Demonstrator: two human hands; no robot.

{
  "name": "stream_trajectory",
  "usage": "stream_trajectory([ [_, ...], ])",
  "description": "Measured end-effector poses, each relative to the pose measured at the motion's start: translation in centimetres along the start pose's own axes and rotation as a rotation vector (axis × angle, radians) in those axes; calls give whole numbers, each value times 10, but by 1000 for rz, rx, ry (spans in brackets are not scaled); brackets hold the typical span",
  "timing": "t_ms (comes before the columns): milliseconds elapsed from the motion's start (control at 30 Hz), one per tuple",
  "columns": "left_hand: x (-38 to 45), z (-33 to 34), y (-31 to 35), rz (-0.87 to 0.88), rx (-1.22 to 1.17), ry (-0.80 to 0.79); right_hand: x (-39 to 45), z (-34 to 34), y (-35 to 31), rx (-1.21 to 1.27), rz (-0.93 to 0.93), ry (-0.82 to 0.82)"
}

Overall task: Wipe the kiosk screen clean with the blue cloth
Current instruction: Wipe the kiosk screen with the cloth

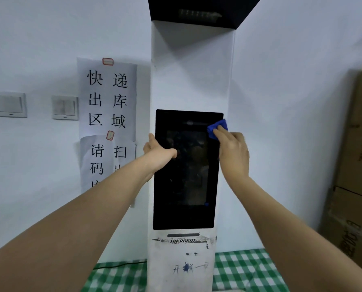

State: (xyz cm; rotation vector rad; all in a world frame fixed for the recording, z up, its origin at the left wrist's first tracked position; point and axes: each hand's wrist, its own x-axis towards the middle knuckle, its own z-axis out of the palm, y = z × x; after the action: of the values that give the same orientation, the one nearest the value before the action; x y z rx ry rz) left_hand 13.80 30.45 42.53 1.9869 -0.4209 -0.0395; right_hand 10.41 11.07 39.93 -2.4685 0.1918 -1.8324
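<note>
A tall white kiosk (191, 81) stands straight ahead, with a dark upright screen (186, 182) set in its front. My right hand (232, 152) presses a folded blue cloth (217, 128) against the screen's upper right corner, near the right edge. My left hand (158, 151) grips the kiosk's left edge at the screen's upper left, thumb lying on the glass and fingers wrapped behind the side. The screen is off and shows dim reflections.
Paper notices (108, 102) with large black characters and two wall switches (65, 107) hang on the wall to the left. Stacked cardboard boxes (357, 165) stand at the right. A green checked tablecloth (245, 270) covers the surface under the kiosk.
</note>
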Motion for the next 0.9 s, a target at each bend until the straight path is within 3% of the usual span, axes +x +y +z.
stream_trajectory([
  [167, 0, -2, -6, -27, 20, -41, 1, -7, 3, -141, -244, -3],
  [367, 1, -4, -7, -41, 20, -60, 6, 13, -27, -27, -119, 85],
  [533, 3, -7, -11, -30, 14, -68, 7, 5, -28, -131, -443, -22],
  [667, 1, -8, -12, -17, 2, -69, 16, 6, -24, -84, -237, 96],
  [733, 0, -9, -12, -16, -18, -83, 9, 17, -44, -45, -221, 111],
  [900, -7, -14, -15, -10, -33, -127, 6, 20, -55, -123, -612, -44],
])
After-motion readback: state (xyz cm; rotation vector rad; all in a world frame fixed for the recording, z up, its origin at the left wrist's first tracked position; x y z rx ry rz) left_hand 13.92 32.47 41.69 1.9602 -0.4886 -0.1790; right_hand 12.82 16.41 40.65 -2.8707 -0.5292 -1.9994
